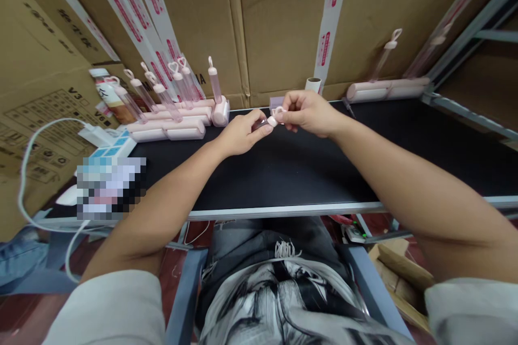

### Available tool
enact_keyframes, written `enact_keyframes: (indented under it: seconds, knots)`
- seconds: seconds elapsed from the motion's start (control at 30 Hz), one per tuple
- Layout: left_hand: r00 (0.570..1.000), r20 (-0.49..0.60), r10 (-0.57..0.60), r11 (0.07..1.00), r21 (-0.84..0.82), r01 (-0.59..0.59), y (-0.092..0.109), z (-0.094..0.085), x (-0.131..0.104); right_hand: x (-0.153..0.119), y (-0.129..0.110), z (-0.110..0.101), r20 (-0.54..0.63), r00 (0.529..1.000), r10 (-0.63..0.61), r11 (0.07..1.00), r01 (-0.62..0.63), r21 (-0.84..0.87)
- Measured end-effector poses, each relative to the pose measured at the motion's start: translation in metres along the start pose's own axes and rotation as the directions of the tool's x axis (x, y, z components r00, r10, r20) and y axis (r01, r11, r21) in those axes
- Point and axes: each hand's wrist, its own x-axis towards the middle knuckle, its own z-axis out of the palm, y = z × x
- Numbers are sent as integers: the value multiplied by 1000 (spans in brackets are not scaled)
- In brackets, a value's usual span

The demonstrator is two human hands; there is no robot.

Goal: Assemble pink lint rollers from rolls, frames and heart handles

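In the head view my left hand (242, 133) grips a small clear part with a pale pink cap (272, 121) at its end. Thumb and fingers of my right hand (309, 112) pinch the pink loop on that cap, so both hands meet over the black tabletop (279, 175). Most of the clear part is hidden inside my left hand. A pale purple block (277, 101) sits just behind the fingers. To the left lie pink cylinders (184, 128) with several clear pink tubes (164, 101) rising from them, topped by looped caps.
More pink cylinders (370, 90) with upright tubes lie at the back right. A white cardboard roll (313, 84) stands by the cardboard wall (279, 27). At left are a bottle (115, 98), a power strip (117, 146), white cables and a blurred-out object (109, 188).
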Motion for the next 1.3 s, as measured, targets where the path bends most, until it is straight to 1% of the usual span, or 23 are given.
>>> enact_keyframes:
  seconds: [0.03,0.1,0.27,0.33,0.4,0.47,0.53,0.63,0.7,0.8,0.9,1.0,1.13,1.2,1.3]
  knots:
    - [1000,-11,6,1000,-1,-6,0,-1,0,-2,-1,7,3,1000,-15,1000,15,2]
    - [1000,-22,15,1000,-7,-15,0,-2,0,-3,-1,13,-4,999,-37,999,37,-1]
    - [998,17,61,998,-2,-61,-2,-1,-1,-2,6,10,6,999,-53,998,53,28]
    - [998,24,62,998,-2,-62,-3,1,-1,-2,6,9,37,999,-40,999,39,22]
    - [998,20,53,999,7,-53,-4,2,-1,-3,5,9,103,995,-11,1000,11,3]
    - [999,13,48,998,30,-48,-4,1,0,-4,6,9,174,984,25,999,-17,-44]
    - [998,14,55,997,62,-56,-3,-2,0,-4,9,9,228,972,54,992,-25,-126]
    - [995,48,83,988,124,-88,1,-7,0,-4,13,9,275,959,66,966,7,-257]
    - [993,77,91,981,166,-103,3,-9,-1,-4,16,7,278,959,49,949,42,-312]
    - [992,96,83,973,205,-101,5,-12,-1,-3,17,5,232,973,-8,927,94,-363]
    - [991,114,75,969,228,-100,5,-13,0,-2,18,5,195,980,-46,917,119,-382]
    - [988,141,70,962,254,-105,3,-14,0,-3,19,9,181,983,-33,930,96,-354]
    - [986,154,68,952,286,-110,2,-14,0,-3,21,15,176,984,34,960,16,-280]
    - [985,160,66,945,307,-113,3,-14,0,-3,22,17,202,976,80,965,-25,-261]
    - [980,194,52,930,348,-118,5,-14,0,-3,24,18,281,950,138,959,-58,-277]
